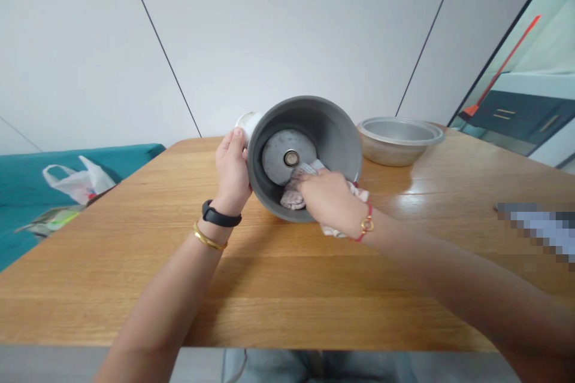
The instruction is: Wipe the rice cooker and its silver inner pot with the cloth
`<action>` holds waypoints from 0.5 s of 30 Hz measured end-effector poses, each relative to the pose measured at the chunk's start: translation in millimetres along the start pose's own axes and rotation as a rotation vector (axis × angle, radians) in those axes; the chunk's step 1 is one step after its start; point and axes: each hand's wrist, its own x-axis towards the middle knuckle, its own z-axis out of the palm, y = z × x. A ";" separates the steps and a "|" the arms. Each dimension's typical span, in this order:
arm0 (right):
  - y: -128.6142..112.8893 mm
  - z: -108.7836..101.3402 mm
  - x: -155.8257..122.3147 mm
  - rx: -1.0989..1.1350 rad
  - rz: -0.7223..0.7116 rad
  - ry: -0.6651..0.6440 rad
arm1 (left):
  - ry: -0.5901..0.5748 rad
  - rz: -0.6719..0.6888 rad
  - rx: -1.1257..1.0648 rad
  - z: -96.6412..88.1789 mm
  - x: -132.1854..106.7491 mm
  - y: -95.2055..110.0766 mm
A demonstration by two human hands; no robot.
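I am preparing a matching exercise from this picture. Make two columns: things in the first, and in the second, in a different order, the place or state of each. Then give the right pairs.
1. left hand
2. right hand
3. silver metal bowl
4. white plastic bag

A. standing on the wooden table
B. lying on the teal sofa
C. holding the outer wall of the grey pot
D. pressing a cloth inside the pot

Pairs: 1-C, 2-D, 3-A, 4-B.
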 end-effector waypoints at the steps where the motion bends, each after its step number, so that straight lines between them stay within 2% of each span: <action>1: 7.3 -3.4 -10.0 0.028 0.032 0.008 | 0.016 0.010 0.008 -0.9 2.1 -0.3; 2: 17.8 -5.8 -19.7 0.071 0.068 0.079 | 0.037 0.026 0.017 -2.2 4.9 -1.0; 4: 46.0 -5.1 -35.5 0.197 0.174 0.400 | 0.093 0.042 0.016 -6.4 12.1 -4.0; 6: 78.0 6.1 -43.7 0.374 0.338 0.743 | 0.159 0.005 -0.024 -12.0 20.7 -9.1; 7: 92.6 15.7 -44.5 0.487 0.432 0.845 | 0.182 -0.029 -0.049 -14.8 25.0 -12.2; 8: 104.7 27.3 -43.5 0.621 0.530 0.869 | 0.191 -0.066 -0.072 -17.1 28.7 -15.6; 9: 113.3 40.1 -41.2 0.775 0.632 0.835 | 0.186 -0.101 -0.090 -18.7 31.7 -19.0; 11: 119.0 64.8 -34.6 1.075 0.785 0.677 | 0.138 -0.156 -0.115 -19.1 34.5 -25.3; 13: 112.7 82.8 -27.5 1.270 0.834 0.524 | 0.094 -0.201 -0.139 -15.8 33.0 -29.8; 15: 104.5 91.4 -19.8 1.368 0.829 0.508 | 0.100 -0.288 -0.141 -10.4 28.2 -31.4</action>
